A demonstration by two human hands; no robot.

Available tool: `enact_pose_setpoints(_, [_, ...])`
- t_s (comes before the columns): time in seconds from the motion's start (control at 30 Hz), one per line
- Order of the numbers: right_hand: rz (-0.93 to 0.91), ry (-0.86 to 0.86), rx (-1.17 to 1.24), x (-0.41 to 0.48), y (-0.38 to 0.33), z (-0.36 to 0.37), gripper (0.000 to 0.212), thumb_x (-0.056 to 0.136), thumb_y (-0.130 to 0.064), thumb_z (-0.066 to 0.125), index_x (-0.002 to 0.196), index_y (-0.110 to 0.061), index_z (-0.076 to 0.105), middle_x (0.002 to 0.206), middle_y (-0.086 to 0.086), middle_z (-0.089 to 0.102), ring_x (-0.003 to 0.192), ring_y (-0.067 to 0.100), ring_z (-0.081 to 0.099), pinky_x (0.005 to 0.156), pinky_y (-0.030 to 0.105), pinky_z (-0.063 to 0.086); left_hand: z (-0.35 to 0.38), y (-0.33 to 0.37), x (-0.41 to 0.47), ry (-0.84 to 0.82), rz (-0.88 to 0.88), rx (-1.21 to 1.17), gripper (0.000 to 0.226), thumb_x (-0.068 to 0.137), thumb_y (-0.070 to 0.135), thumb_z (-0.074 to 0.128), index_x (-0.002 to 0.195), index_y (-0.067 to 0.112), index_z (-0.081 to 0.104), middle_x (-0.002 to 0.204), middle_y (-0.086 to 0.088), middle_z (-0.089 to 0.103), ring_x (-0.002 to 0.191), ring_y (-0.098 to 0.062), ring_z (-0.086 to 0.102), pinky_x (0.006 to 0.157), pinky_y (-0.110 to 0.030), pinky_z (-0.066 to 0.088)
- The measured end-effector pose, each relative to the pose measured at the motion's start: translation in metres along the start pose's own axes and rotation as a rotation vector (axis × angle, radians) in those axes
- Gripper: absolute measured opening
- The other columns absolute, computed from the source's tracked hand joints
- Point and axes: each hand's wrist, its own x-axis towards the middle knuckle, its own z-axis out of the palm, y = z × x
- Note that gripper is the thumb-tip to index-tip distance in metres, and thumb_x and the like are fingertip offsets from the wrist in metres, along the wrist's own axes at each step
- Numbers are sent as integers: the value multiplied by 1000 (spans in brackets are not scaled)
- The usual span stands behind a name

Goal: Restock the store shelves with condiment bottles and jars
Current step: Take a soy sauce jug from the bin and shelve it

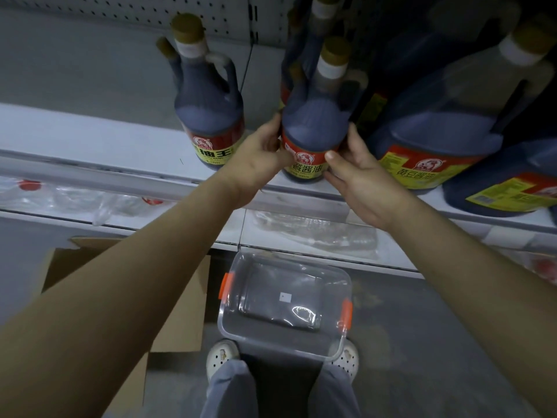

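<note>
A dark soy sauce bottle with a gold cap and a red and yellow label stands at the front edge of the white shelf. My left hand grips its left side and my right hand grips its right side, thumb on the label. A second bottle of the same kind stands alone to the left. Two large soy sauce jugs stand to the right, and more bottles stand behind the held one.
A clear plastic bin with orange clips sits on the dark floor by my feet, nothing in it. An open cardboard box lies to its left. The lower shelf holds clear plastic-wrapped bottles with red caps.
</note>
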Motion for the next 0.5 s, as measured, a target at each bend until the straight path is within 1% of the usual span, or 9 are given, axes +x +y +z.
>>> enact_pose_setpoints(0.13, [-4,-27,17,0,0,-2,67,102,-8,41,154,-28,4,156,-4,30,140,9,34,114,29,30,2,-3,-2,31,9,24,76,74,1,62,145,7,35,137,-10,55,128,-23,52,109,-43,40])
enact_pose_setpoints(0.23, [-3,-15,6,1,-1,2,65,102,-9,42,154,-29,8,155,-4,32,140,10,34,110,26,34,6,-5,-7,74,-8,52,76,76,4,62,146,11,34,136,-6,56,125,-18,53,107,-37,43])
enact_pose_setpoints(0.27, [0,9,-23,1,-1,3,65,101,-12,45,154,-30,11,155,-4,33,140,11,34,111,28,35,8,-3,-9,81,-16,70,75,78,5,61,147,13,33,137,-4,55,127,-17,52,108,-36,42])
enact_pose_setpoints(0.33, [2,103,-102,-2,0,7,70,95,-26,56,153,-31,18,153,-4,37,139,14,37,113,40,35,13,6,-14,91,-24,116,70,88,4,57,150,16,27,144,-1,48,133,-18,43,110,-31,35])
enact_pose_setpoints(0.37, [7,159,-127,-6,-1,10,72,91,-33,58,152,-31,21,152,-3,39,138,15,38,113,45,35,17,13,-20,123,-47,115,67,93,4,52,152,16,24,147,-1,43,138,-20,38,109,-27,31])
enact_pose_setpoints(0.4, [24,224,-136,-13,-5,14,69,91,-36,58,151,-29,25,151,-3,40,137,17,40,112,46,36,19,19,-29,173,-80,82,64,95,5,49,152,16,21,151,-2,37,140,-20,33,111,-27,26])
enact_pose_setpoints(0.43, [35,294,-118,-23,-10,19,62,94,-36,55,150,-26,30,150,-2,41,136,17,41,112,46,37,21,25,-41,211,-106,28,62,96,8,48,152,16,23,152,0,35,141,-20,32,114,-32,25])
enact_pose_setpoints(0.47, [42,354,-68,-38,-17,24,53,98,-34,51,147,-23,35,148,-1,43,134,18,42,112,43,37,24,34,-58,218,-117,-30,58,96,12,49,150,19,28,146,4,41,138,-18,35,115,-35,27])
enact_pose_setpoints(0.5, [47,387,24,-56,-25,28,47,100,-33,48,145,-22,39,146,0,46,133,18,44,111,40,38,26,44,-78,194,-116,-72,53,97,15,49,147,22,35,136,10,48,133,-14,40,113,-35,31])
